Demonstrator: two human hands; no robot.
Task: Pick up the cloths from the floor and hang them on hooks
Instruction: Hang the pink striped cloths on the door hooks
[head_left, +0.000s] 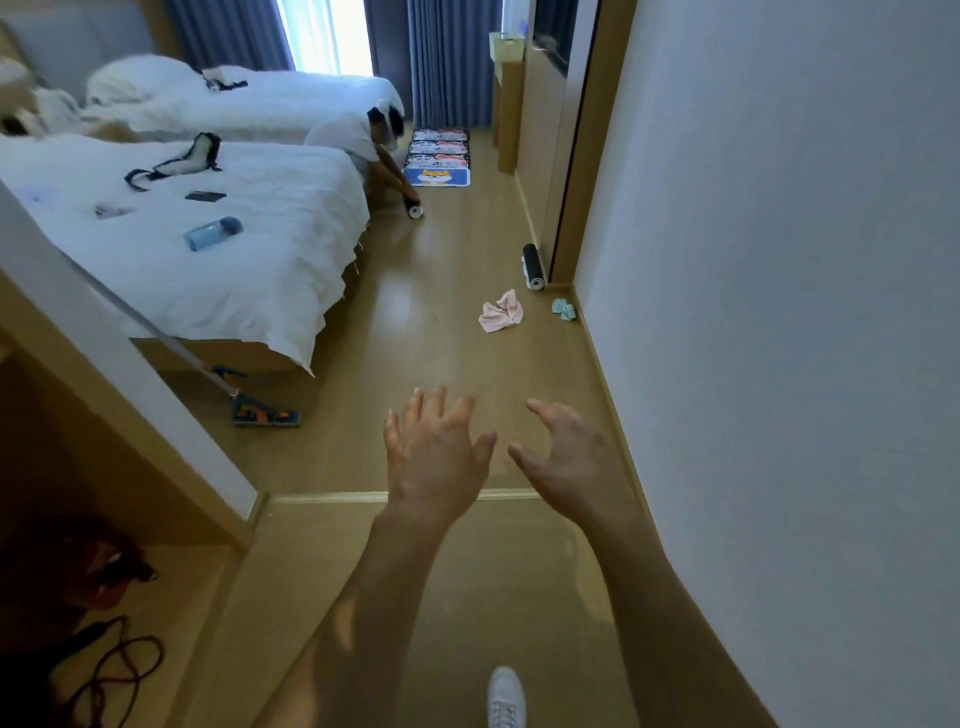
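Neither hand holds anything: left hand (434, 452) and right hand (571, 457) are stretched forward side by side, fingers spread and relaxed, above the wooden floor (415, 322). Pink cloth (501, 310), crumpled, lies on the floor at 12 o'clock, well apart from the hands. Green cloth (564, 308) lies near it at 1 o'clock, beside the wall (779, 260). White bed (208, 249) at 10 o'clock.

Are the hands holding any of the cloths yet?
No, nothing is held. The left hand and right hand are both spread open in the air, empty. The pink cloth and the green cloth lie on the floor ahead.
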